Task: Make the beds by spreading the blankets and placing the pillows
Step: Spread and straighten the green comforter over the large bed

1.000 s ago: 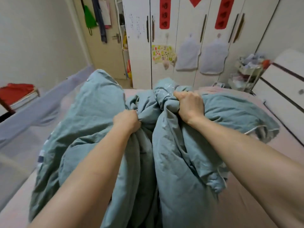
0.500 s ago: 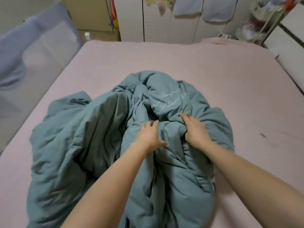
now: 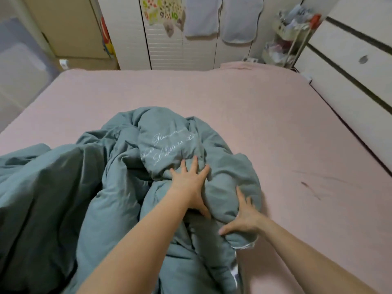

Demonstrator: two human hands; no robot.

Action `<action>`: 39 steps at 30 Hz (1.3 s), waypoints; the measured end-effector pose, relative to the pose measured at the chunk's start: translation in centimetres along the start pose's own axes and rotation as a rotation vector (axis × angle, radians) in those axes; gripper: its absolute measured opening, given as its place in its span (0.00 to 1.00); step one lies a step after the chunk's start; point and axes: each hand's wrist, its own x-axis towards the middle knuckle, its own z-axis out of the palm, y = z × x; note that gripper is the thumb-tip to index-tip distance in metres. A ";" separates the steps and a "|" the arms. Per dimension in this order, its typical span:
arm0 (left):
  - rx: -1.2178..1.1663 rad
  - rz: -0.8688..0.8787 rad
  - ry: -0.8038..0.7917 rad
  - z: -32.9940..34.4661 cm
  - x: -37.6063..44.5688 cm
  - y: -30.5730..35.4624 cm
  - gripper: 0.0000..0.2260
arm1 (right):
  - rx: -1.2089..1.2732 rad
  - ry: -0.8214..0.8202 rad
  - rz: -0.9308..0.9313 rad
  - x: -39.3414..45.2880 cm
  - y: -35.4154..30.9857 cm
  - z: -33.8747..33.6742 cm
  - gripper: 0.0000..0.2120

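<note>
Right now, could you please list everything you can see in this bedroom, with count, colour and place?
blanket: one, teal with white script stitching, bunched on the near left of the bed
bed sheet: one, pink, covering the mattress
wardrobe: one, white, beyond the foot of the bed
cloth pieces: two, pale grey, hanging on the wardrobe doors
paper sheet: one, colourful print, stuck on the wardrobe
wire rack: one, white, cluttered, at the far right corner
drawer unit: one, white with dark lines, right of the bed
mesh rail: one, grey, left of the bed
left hand: fingers spread, pressing the blanket
right hand: fingers spread, touching the blanket's right edge
</note>
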 end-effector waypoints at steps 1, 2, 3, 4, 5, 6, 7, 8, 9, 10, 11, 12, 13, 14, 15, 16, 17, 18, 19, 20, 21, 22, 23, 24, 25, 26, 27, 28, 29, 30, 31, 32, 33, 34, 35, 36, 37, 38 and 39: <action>0.063 -0.028 -0.037 0.8 0.6 0.6 0.61 | 0.083 -0.034 -0.025 0.7 0.6 1.4 0.78; 0.126 -0.064 -0.061 2.0 1.5 1.2 0.58 | 0.140 -0.036 -0.053 1.6 1.1 2.8 0.77; 0.172 -0.097 -0.059 2.8 2.0 1.5 0.51 | 0.168 -0.009 -0.065 1.9 1.2 4.0 0.76; 0.207 -0.107 -0.033 3.5 2.6 1.7 0.41 | 0.174 0.039 -0.068 2.3 1.5 5.0 0.71; 0.248 -0.089 -0.007 4.1 3.1 2.0 0.29 | 0.145 0.106 -0.069 2.7 2.0 6.1 0.63; 0.281 -0.046 0.028 4.6 3.6 2.2 0.20 | 0.091 0.212 -0.076 3.2 2.4 6.8 0.52; 0.291 0.000 0.063 4.8 3.7 2.2 0.16 | 0.061 0.307 -0.078 3.4 2.5 7.0 0.42; 0.283 0.026 0.079 4.8 3.9 2.3 0.15 | 0.098 0.369 -0.085 3.6 2.5 6.9 0.35; 0.237 0.010 0.090 4.6 4.2 2.4 0.14 | 0.187 0.403 -0.097 3.8 2.7 6.4 0.32; 0.148 -0.033 0.116 4.3 4.4 2.3 0.14 | 0.336 0.410 -0.121 3.9 2.8 5.7 0.32; 0.030 -0.087 0.149 3.9 4.7 2.1 0.13 | 0.536 0.384 -0.136 3.9 2.9 5.0 0.35; -0.102 -0.138 0.203 3.4 5.2 2.1 0.12 | 0.749 0.347 -0.152 3.7 2.9 4.3 0.41; -0.243 -0.184 0.265 2.9 5.7 2.0 0.11 | 0.947 0.293 -0.174 3.6 3.2 3.7 0.47; -0.381 -0.224 0.326 2.1 6.2 2.3 0.09 | 1.082 0.242 -0.201 3.1 3.3 3.0 0.52; -0.524 -0.282 0.381 1.6 6.4 2.4 0.08 | 1.090 0.187 -0.211 2.5 3.3 2.9 0.54; -0.657 -0.339 0.434 0.8 6.7 2.8 0.06 | 1.051 0.135 -0.231 1.8 3.3 2.7 0.49; -0.773 -0.387 0.473 -0.1 7.1 3.4 0.04 | 0.995 0.090 -0.229 1.1 3.3 2.2 0.39; -0.874 -0.432 0.497 -0.9 7.5 4.0 0.04 | 0.929 0.067 -0.208 0.4 3.0 1.7 0.28; -0.966 -0.478 0.514 -1.5 7.7 4.4 0.04 | 0.869 0.101 -0.183 0.3 2.5 1.0 0.18; -1.052 -0.519 0.532 -2.3 7.9 4.8 0.04 | 0.846 0.194 -0.146 0.5 2.2 -0.2 0.11; -1.132 -0.551 0.552 -3.2 8.0 5.2 0.04 | 0.849 0.316 -0.103 1.1 1.9 -1.9 0.07; -1.202 -0.570 0.579 -4.3 8.1 5.6 0.04 | 0.887 0.416 -0.110 1.4 1.5 -4.0 0.05; -1.254 -0.589 0.604 -5.5 8.2 5.9 0.05 | 0.910 0.519 -0.133 1.9 1.0 -6.3 0.06; -1.300 -0.608 0.636 -7.0 8.3 6.3 0.06 | 0.917 0.606 -0.167 1.9 0.1 -8.9 0.06; -1.353 -0.635 0.676 -8.6 8.5 6.8 0.08 | 0.923 0.679 -0.196 1.6 -0.9 -11.6 0.07; -1.412 -0.660 0.716 -10.1 9.0 7.2 0.11 | 0.938 0.735 -0.218 1.4 -1.8 -14.1 0.08; -1.469 -0.686 0.749 -12.0 9.5 7.7 0.12 | 0.984 0.789 -0.235 1.1 -2.9 -16.7 0.10; -1.529 -0.716 0.775 -13.2 10.2 7.9 0.13 | 1.008 0.833 -0.247 1.0 -4.0 -18.6 0.12; -1.600 -0.732 0.796 -15.0 11.2 8.3 0.14 | 1.022 0.886 -0.266 1.2 -4.9 -20.9 0.12; -1.675 -0.738 0.822 -16.7 12.2 8.6 0.14 | 1.010 0.937 -0.289 1.2 -5.8 -22.9 0.13; -1.751 -0.738 0.850 -18.6 13.2 8.9 0.14 | 1.004 0.974 -0.322 1.7 -6.6 -24.9 0.14; -1.827 -0.723 0.880 -20.5 14.3 9.2 0.13 | 1.008 1.006 -0.360 1.6 -7.5 -27.0 0.15; -1.915 -0.691 0.902 -22.7 15.3 9.5 0.12 | 1.002 1.038 -0.394 1.8 -8.2 -29.3 0.16; -2.010 -0.649 0.928 -24.8 16.3 9.8 0.12 | 0.991 1.063 -0.427 1.9 -9.0 -31.7 0.17; -2.096 -0.599 0.950 -26.5 17.0 9.9 0.11 | 0.965 1.074 -0.468 1.8 -9.8 -33.7 0.18; -2.126 -0.545 0.975 -28.0 18.3 10.0 0.12 | 0.945 1.086 -0.511 2.3 -10.6 -35.9 0.20; -2.081 -0.502 1.001 -28.9 19.7 9.9 0.12 | 0.931 1.087 -0.564 2.9 -11.1 -37.7 0.21; -1.997 -0.479 1.019 -29.2 20.6 9.7 0.14 | 0.927 1.076 -0.609 3.6 -11.3 -38.6 0.23; -1.921 -0.451 1.020 -28.9 21.8 9.4 0.17 | 0.932 1.046 -0.633 4.6 -11.3 -39.2 0.24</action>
